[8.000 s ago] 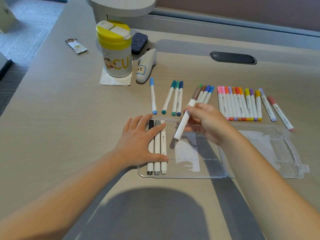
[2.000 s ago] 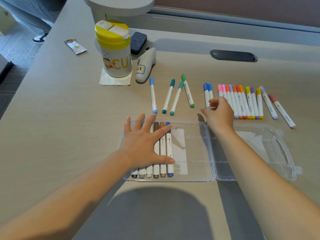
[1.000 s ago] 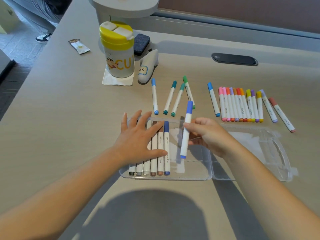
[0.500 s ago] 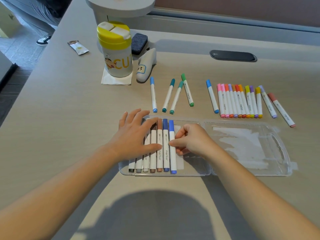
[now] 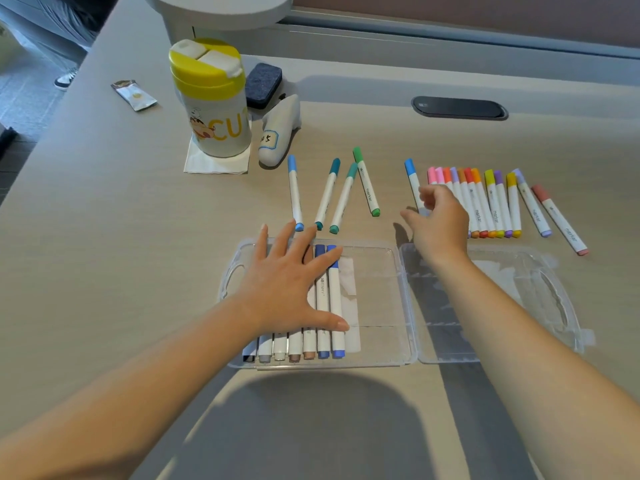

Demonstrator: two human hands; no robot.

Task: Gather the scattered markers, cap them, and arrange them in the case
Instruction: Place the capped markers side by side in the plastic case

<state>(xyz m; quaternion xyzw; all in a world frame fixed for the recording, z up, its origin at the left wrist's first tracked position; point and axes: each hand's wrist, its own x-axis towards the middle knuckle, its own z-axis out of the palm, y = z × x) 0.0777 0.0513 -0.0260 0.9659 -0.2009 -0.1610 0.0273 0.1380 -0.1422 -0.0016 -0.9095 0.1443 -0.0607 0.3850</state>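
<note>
Nearest, the left hand [image 5: 287,285] is lying flat with fingers spread, pressing on the row of markers in the case [image 5: 377,355], gripping nothing; seven markers [image 5: 334,306] are sitting there side by side, long axes running near to far, filling the left part of the tray; the clear lid [image 5: 502,306] is lying open to the right.

Beyond the case, the right hand [image 5: 440,223] is hovering over the surface [image 5: 104,237] with fingers loosely curled and parted, its grip holding nothing; the blue marker [image 5: 412,183] is lying just past its fingertips, slightly left of the knuckles, long axis near to far, cap at the far end; the right hand is by far the nearer one, so I judge that marker is the next pick.

Left of it, four markers [image 5: 325,199] are lying loose: one light blue, two teal, one green; to the right, a row of about eleven is lying packed together, partly hidden by the hand, with one brownish-red marker [image 5: 559,220] slanting apart at the end.
</note>
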